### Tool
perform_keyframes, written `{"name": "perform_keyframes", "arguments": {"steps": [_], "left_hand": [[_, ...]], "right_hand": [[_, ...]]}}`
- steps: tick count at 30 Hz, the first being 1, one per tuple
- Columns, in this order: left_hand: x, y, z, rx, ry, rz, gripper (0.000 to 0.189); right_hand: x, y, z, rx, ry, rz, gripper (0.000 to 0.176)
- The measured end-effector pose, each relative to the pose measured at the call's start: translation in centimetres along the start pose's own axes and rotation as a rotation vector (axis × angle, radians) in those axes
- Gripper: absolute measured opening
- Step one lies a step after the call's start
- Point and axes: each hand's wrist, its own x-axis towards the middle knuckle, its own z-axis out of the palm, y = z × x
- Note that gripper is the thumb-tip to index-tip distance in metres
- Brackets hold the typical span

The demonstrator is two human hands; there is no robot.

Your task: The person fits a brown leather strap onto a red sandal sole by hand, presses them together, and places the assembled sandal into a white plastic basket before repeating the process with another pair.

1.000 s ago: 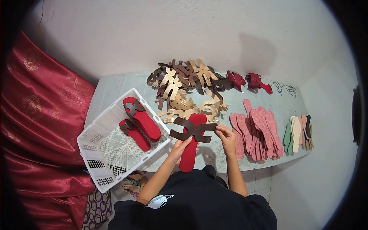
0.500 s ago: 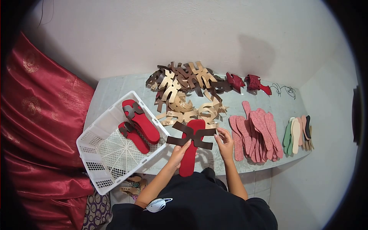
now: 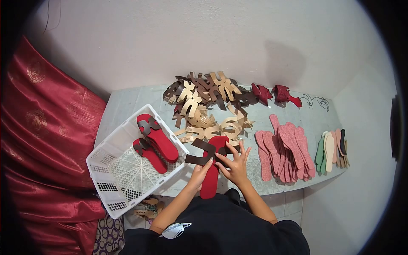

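In front of my body, a red shoe sole (image 3: pixel 208 187) points away from me with a dark brown H-shaped strap (image 3: pixel 197 160) lying across its upper part. My left hand (image 3: pixel 199 175) grips the sole and strap together from the left side, its thumb on the strap's middle. My right hand (image 3: pixel 235 166) comes over from the right. Its thumb and index finger meet the strap near the centre, while the other fingers spread over the strap's right arms and partly hide them.
A white plastic basket (image 3: pixel 163 182) at left holds two red sandals (image 3: pixel 158 144) with dark straps. Loose brown and gold straps (image 3: pixel 204 91) are heaped at the back of the table. Pink soles (image 3: pixel 291 148), other coloured soles (image 3: pixel 329 148) and dark red uppers (image 3: pixel 280 93) lie to the right.
My right hand has moved left from the tip of the strap's right arm to its middle, over the sole. My left hand keeps its hold.
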Motion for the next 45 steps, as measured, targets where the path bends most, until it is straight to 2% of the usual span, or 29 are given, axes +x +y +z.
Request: {"name": "perform_keyframes", "arguments": {"steps": [2,10,19,27,33,35,41,45], "left_hand": [[-0.1,0.3,0.0,0.007,-0.053,-0.024,0.029],[-0.3,-0.1,0.0,0.003,-0.053,-0.039,0.028],[-0.3,-0.3,0.2,-0.018,-0.052,-0.023,0.028],[0.3,-1.6,-0.1,-0.037,0.005,0.063,0.029],[-0.1,-0.9,-0.1,-0.022,-0.047,-0.03,0.031],[0.2,-1.4,-0.2,0.006,0.018,-0.006,0.03],[0.7,-1.2,-0.1,0.067,0.029,0.081,0.03],[0.9,-0.9,0.6,0.122,0.036,0.143,0.028]], "right_hand": [[0.0,0.0,0.1,0.022,-0.012,0.011,0.03],[0.1,-0.2,0.6,0.015,0.106,0.101,0.023],[0.5,-0.7,0.4,-0.032,0.055,0.169,0.024],[1.0,-0.7,0.8,-0.026,0.073,0.157,0.023],[0.7,-0.5,0.6,-0.001,0.076,0.127,0.023],[0.6,-0.6,0.6,-0.001,0.076,0.123,0.024],[0.0,-0.6,1.0,-0.023,0.151,0.137,0.023],[-0.2,0.6,1.3,0.121,0.206,0.244,0.02]]}}
